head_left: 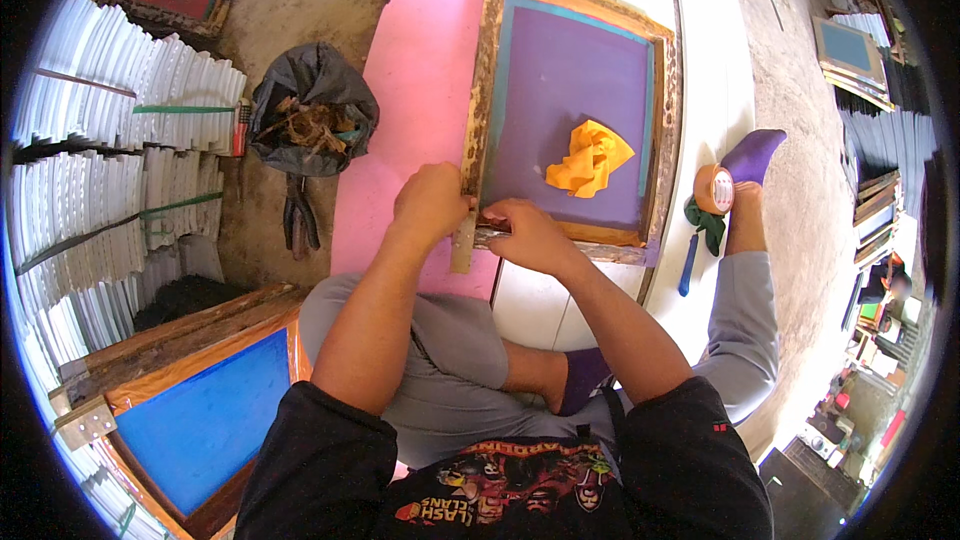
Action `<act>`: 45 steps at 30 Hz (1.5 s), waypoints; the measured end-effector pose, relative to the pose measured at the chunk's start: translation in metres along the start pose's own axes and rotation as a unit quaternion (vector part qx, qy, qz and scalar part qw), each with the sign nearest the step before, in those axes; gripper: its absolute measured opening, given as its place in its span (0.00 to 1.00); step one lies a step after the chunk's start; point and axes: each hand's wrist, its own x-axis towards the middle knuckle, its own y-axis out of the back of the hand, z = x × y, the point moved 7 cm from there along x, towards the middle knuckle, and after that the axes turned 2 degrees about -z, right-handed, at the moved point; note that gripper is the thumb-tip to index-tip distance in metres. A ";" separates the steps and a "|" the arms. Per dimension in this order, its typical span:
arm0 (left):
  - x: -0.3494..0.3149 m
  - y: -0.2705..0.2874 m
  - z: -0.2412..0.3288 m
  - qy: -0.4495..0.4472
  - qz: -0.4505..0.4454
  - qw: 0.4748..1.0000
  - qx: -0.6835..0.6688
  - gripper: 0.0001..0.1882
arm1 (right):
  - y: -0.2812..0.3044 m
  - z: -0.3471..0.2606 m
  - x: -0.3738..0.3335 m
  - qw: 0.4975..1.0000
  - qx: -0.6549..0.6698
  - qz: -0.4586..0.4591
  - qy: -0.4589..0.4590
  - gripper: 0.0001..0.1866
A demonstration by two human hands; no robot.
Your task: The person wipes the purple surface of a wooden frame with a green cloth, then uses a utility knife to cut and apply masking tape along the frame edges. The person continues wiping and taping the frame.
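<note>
A wooden screen printing frame [663, 130] with a purple mesh [570, 60] lies in front of me, its rim worn and partly covered in brown tape. On the mesh rests a crumpled yellow-orange cloth [588, 162]. My left hand [430, 205] is closed at the frame's near left corner, and what its fingers pinch is hidden. Just below it a narrow tan strip [462, 252] sticks out past the corner. My right hand [537, 238] bends its fingers over the near edge at that same corner, close to the left fingertips.
Under the frame lie a pink board [400, 110] and white boards. To the right are an orange tape roll [706, 190] and a blue-handled tool [689, 265] by my socked foot. On the left are a black bag [330, 70] of scraps, sheet stacks [150, 80] and a blue screen [215, 420].
</note>
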 end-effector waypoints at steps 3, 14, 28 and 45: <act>0.002 -0.004 0.001 -0.024 0.013 0.999 0.017 0.16 | -0.005 -0.002 -0.007 0.988 -0.149 0.035 -0.024 0.27; 0.001 -0.003 0.000 -0.008 0.017 1.000 0.009 0.16 | -0.016 -0.007 -0.018 0.987 -0.142 0.073 0.029 0.26; 0.003 -0.002 -0.003 -0.013 0.012 1.000 -0.015 0.15 | 0.004 0.002 0.012 0.998 -0.049 0.033 -0.009 0.17; 0.001 -0.001 -0.004 -0.008 0.006 0.999 -0.049 0.14 | 0.011 -0.006 0.029 0.977 -0.187 -0.054 -0.090 0.16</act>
